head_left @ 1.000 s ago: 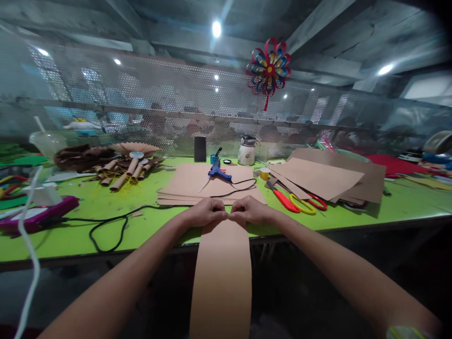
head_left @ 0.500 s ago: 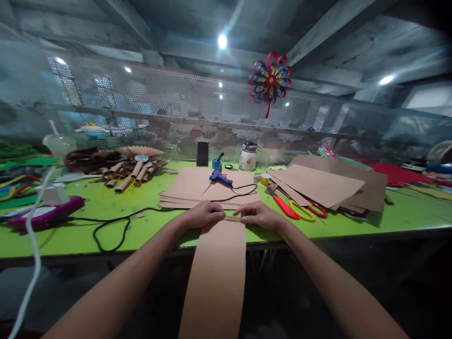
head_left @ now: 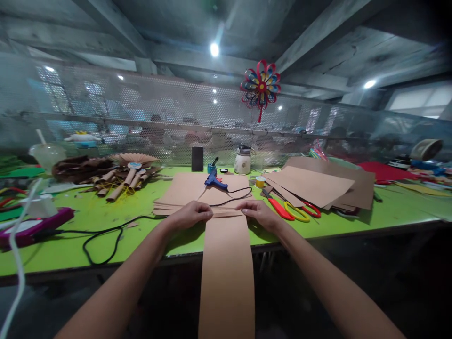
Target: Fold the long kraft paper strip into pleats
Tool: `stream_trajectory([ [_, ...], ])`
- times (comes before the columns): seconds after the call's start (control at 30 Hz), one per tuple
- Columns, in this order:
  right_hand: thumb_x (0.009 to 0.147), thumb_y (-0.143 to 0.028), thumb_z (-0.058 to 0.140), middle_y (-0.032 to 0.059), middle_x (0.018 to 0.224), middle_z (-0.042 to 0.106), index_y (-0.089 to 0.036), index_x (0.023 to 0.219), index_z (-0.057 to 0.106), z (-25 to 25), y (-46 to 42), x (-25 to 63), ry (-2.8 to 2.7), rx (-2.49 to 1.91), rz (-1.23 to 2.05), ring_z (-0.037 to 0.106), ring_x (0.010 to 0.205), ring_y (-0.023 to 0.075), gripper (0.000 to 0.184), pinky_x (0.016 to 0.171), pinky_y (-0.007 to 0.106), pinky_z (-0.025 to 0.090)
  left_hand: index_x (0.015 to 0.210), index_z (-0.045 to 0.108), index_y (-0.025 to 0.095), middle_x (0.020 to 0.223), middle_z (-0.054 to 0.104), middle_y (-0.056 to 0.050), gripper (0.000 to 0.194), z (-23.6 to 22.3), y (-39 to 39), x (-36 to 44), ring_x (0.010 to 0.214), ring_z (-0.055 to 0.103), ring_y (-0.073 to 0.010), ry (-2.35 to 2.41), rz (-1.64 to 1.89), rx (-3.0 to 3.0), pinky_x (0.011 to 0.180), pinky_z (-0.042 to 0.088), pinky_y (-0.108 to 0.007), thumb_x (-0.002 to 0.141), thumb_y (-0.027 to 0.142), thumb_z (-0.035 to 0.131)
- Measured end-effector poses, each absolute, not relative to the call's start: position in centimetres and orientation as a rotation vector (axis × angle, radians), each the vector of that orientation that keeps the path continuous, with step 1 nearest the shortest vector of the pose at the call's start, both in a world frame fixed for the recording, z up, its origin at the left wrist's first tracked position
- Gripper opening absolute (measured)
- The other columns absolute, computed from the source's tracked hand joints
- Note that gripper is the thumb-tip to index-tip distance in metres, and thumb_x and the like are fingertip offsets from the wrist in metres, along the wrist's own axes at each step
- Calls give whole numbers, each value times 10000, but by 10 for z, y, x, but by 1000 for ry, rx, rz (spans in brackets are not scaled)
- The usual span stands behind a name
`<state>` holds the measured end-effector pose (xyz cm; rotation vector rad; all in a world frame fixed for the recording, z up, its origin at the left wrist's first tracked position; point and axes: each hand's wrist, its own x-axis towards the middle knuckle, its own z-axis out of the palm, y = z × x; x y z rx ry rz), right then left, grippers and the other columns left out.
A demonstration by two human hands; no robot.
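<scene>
A long brown paper strip [head_left: 226,263] runs from the green table [head_left: 106,221] down over its front edge towards me. Its far end is folded into a narrow pleat. My left hand [head_left: 189,215] pinches the left corner of that fold, fingers closed. My right hand [head_left: 259,213] pinches the right corner the same way. Just beyond my hands lies a stack of brown paper sheets [head_left: 187,188] with a blue glue gun [head_left: 215,180] on it.
Red and yellow scissors [head_left: 289,209] lie right of my right hand, beside a big pile of brown sheets [head_left: 321,183]. A black cable [head_left: 106,233] loops at left. Rolled paper tubes [head_left: 116,181], a jar [head_left: 243,162] and a perforated screen stand behind.
My hands have slid apart along the fold, from touching at the strip's middle to its two corners. The view has shifted slightly.
</scene>
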<state>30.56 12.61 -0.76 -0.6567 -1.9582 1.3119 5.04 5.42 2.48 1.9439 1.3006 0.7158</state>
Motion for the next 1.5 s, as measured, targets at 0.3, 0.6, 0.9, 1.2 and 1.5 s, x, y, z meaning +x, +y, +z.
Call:
stream_trajectory([
  [0.3, 767, -373, 639, 4, 725, 530, -170, 1021, 659, 1, 119, 307, -1848, -604, 1390, 465, 639, 101, 326, 620, 236, 389, 687, 547, 136, 601, 412, 33, 371, 24, 56, 47, 549, 352, -103, 1304, 774, 1838, 549, 262, -237, 772, 497, 563],
  [0.6, 716, -321, 682, -38, 633, 438, -121, 1108, 617, 4, 113, 306, -1897, -596, 1337, 385, 592, 82, 445, 563, 214, 322, 617, 516, 145, 542, 453, 27, 423, 30, 50, 51, 507, 376, -96, 1277, 742, 1805, 517, 285, -228, 772, 537, 553],
  [0.9, 689, -248, 678, -15, 673, 515, -130, 1103, 625, 4, 109, 304, -1935, -572, 1305, 452, 598, 89, 434, 561, 215, 371, 799, 631, 126, 588, 508, 21, 386, 23, 53, 60, 554, 428, -106, 1217, 773, 1869, 548, 337, -225, 738, 506, 606],
  [1.2, 761, -267, 681, 74, 988, 634, -195, 1211, 567, 25, 106, 301, -1812, -279, 1634, 594, 873, 158, 470, 795, 301, 468, 821, 591, 127, 644, 509, 22, 296, 27, 46, 59, 573, 428, -88, 926, 897, 1532, 548, 310, -200, 785, 419, 623],
  [1.5, 742, -267, 705, 40, 874, 570, -168, 802, 680, 76, 79, 275, -2133, -34, 1282, 551, 774, 129, 119, 697, 273, 476, 830, 655, 121, 759, 626, -53, 292, 35, 33, 78, 676, 560, -133, 706, 759, 1467, 640, 429, -247, 760, 405, 669],
])
